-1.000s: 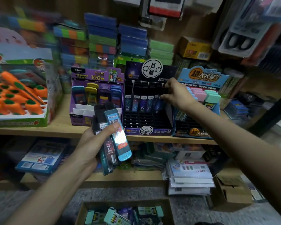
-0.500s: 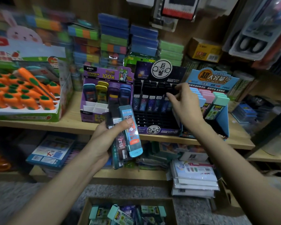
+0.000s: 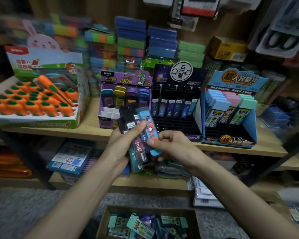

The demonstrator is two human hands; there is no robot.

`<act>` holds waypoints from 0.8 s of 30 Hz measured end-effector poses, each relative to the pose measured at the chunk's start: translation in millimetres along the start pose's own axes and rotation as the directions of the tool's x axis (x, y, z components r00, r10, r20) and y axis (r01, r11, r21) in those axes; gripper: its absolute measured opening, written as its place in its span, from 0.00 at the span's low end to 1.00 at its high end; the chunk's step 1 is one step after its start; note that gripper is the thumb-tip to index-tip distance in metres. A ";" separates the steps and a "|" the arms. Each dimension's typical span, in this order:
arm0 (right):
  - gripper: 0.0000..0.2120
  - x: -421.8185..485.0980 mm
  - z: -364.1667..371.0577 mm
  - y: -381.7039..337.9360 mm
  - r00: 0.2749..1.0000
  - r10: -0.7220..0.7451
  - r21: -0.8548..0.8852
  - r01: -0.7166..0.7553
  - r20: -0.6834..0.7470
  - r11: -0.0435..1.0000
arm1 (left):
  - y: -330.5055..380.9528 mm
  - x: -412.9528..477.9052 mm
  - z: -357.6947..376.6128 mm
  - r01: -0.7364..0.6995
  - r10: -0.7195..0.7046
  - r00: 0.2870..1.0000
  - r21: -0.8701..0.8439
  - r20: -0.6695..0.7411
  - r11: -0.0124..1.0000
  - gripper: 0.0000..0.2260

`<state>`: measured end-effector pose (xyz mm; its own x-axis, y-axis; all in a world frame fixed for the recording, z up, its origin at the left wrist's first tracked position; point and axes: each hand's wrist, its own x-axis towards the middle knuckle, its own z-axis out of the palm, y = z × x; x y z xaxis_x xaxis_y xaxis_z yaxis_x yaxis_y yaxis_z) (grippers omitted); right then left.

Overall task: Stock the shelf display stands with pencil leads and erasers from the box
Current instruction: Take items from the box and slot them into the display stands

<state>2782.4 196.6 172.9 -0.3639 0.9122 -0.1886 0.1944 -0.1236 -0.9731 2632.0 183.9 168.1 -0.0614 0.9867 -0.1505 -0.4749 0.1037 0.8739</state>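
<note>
At frame centre the left hand (image 3: 118,149) clamps a fanned bundle of lead cases (image 3: 138,150) and the right hand (image 3: 173,147) pinches the blue case (image 3: 149,128); pulling it free risks loosening the fan, dropping cases.

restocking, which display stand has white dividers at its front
The purple stand, left of the black stand and blue stand; only its front shows white dividers, theirs dark slotted racks.
</note>
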 end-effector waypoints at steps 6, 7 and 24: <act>0.03 13.2 0.3 -14.4 0.977 -0.165 0.076 0.177 -0.137 0.981 | 14.3 -2.6 -28.9 -0.063 0.067 0.994 0.043 -0.089 0.997 0.10; 0.02 17.0 -0.2 -21.0 0.967 -0.213 0.012 0.217 -0.137 0.976 | 17.5 -3.7 -36.2 -0.068 0.072 0.991 0.042 -0.115 0.997 0.08; 0.12 141.3 60.7 -103.5 0.777 -0.612 -0.968 0.243 0.150 0.071 | 44.2 -4.6 -91.5 -0.117 0.101 0.951 -0.037 -0.293 0.992 0.02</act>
<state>2655.5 314.6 238.9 -0.5379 0.7256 0.4291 0.8069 0.5905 0.0130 2531.0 172.5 165.1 -0.3639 0.9118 -0.1902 -0.4968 -0.0172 0.8677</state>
